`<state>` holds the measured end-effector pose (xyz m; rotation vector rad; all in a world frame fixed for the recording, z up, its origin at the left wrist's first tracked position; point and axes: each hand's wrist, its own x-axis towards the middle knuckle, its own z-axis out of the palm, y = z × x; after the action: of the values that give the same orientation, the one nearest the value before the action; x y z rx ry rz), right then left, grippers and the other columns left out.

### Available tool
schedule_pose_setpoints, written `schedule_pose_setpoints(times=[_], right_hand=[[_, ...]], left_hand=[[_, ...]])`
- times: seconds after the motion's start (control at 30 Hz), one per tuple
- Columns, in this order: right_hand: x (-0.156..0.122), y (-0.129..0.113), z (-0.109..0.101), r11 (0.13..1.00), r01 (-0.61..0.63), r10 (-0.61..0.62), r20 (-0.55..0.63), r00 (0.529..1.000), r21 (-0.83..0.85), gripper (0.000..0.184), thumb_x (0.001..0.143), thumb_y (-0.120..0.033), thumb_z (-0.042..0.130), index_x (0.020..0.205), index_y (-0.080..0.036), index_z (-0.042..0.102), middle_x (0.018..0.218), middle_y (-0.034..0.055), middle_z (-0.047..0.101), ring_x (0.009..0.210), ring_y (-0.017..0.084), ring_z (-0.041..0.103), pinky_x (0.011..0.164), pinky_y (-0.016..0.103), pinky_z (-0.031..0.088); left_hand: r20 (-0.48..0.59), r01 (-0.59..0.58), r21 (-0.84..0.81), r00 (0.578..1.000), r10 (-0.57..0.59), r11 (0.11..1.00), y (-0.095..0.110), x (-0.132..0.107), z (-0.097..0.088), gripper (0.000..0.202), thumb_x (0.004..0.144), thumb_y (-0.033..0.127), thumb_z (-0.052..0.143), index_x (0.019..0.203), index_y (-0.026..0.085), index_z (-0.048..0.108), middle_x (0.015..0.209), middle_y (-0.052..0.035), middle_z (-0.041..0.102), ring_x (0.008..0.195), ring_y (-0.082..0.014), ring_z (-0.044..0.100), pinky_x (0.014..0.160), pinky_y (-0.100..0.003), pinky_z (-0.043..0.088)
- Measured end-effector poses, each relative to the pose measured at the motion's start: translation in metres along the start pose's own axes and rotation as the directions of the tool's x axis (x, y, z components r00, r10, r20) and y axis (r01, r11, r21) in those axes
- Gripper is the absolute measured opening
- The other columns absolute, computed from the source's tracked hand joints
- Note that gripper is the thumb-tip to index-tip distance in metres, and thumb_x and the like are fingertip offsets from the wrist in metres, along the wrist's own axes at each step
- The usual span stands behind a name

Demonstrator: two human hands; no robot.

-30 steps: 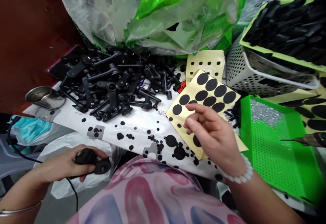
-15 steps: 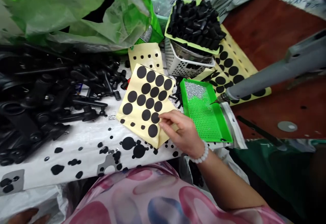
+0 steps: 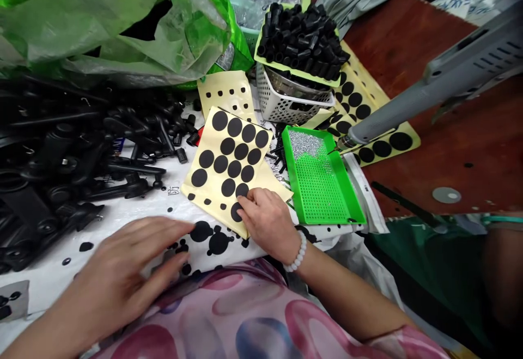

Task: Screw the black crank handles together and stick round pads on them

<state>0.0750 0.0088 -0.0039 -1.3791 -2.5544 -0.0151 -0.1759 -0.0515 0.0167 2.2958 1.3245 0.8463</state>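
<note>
My right hand (image 3: 269,223), a pale bead bracelet at its wrist, bends over the lower right edge of a cream backing sheet (image 3: 212,184). Its thumb and forefinger pinch at the edge of the lowest black round sticker (image 3: 236,213), partly covering it. Rows of similar black discs and a few small dots are stuck on the sheet. My left hand (image 3: 126,266) hovers over the near left of the table, fingers stretched, thumb apart and nothing between them. Loose black discs (image 3: 218,243) lie on the white table cover just right of its fingertips.
Black plastic parts (image 3: 61,146) pile up at left, under a green plastic bag (image 3: 114,32). A green tray (image 3: 327,195) with small metal pieces lies right of the sheet. Behind stands a white basket (image 3: 281,100) below heaped black tubes (image 3: 302,43). A grey power screwdriver (image 3: 392,114) reaches in from the right.
My left hand has risen from the bottom left corner to above the table. My right hand has moved slightly down and left, from beside one disc to the lowest one.
</note>
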Motion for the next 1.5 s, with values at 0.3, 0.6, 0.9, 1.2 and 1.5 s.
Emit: schedule_pose_setpoints(times=[0.3,0.6,0.9,1.2,1.5], right_hand=[[0.000,-0.004,-0.001,1.000,0.013,-0.013,0.030,0.999,0.013,0.013,0.087,-0.024,0.055,0.085,-0.019,0.066,0.080,0.0040,0.056,0.075,0.017,0.046,0.069,0.032,0.033],[0.007,-0.002,-0.003,0.976,-0.092,0.073,0.100,0.992,0.198,0.011,0.085,-0.022,0.057,0.080,-0.016,0.065,0.081,0.0043,0.059,0.080,0.017,0.051,0.080,0.033,0.033],[-0.001,-0.006,0.011,0.998,0.051,-0.051,-0.035,0.998,0.022,0.018,0.086,-0.010,0.046,0.077,-0.015,0.060,0.076,0.0060,0.055,0.074,0.019,0.046,0.084,0.037,0.033],[-0.030,-0.002,-0.010,0.961,0.104,-0.066,-0.154,0.986,0.255,0.013,0.088,-0.008,0.044,0.085,-0.016,0.054,0.083,0.0031,0.059,0.082,0.015,0.052,0.092,0.038,0.030],[-0.017,0.023,-0.034,0.816,0.094,0.095,-0.293,0.951,0.571,0.011,0.088,-0.009,0.047,0.089,-0.019,0.050,0.085,0.0027,0.051,0.084,0.016,0.049,0.078,0.033,0.034]], left_hand=[[0.256,-0.193,0.192,0.956,0.141,0.962,-0.007,0.039,0.054,0.032,0.090,0.026,0.048,0.118,0.018,0.060,0.131,-0.0077,0.059,0.123,-0.0257,0.050,0.106,-0.049,0.033],[0.234,-0.168,0.167,0.964,0.126,0.972,-0.007,0.041,0.053,0.031,0.090,0.026,0.047,0.114,0.017,0.063,0.126,-0.0085,0.063,0.121,-0.0265,0.052,0.103,-0.049,0.035],[0.229,-0.104,0.115,0.971,0.075,0.988,-0.005,0.042,0.053,0.030,0.088,0.027,0.050,0.113,0.020,0.065,0.124,-0.0084,0.064,0.120,-0.0278,0.053,0.103,-0.051,0.035],[0.231,-0.067,0.087,0.972,0.045,0.994,-0.002,0.043,0.055,0.031,0.088,0.026,0.050,0.115,0.021,0.063,0.125,-0.0077,0.064,0.121,-0.0278,0.052,0.104,-0.052,0.034],[-0.227,0.069,0.231,0.974,-0.015,0.971,-0.029,0.040,-0.009,0.022,0.083,0.022,0.059,0.103,0.019,0.067,0.099,-0.0086,0.073,0.093,-0.0237,0.066,0.089,-0.041,0.048]])
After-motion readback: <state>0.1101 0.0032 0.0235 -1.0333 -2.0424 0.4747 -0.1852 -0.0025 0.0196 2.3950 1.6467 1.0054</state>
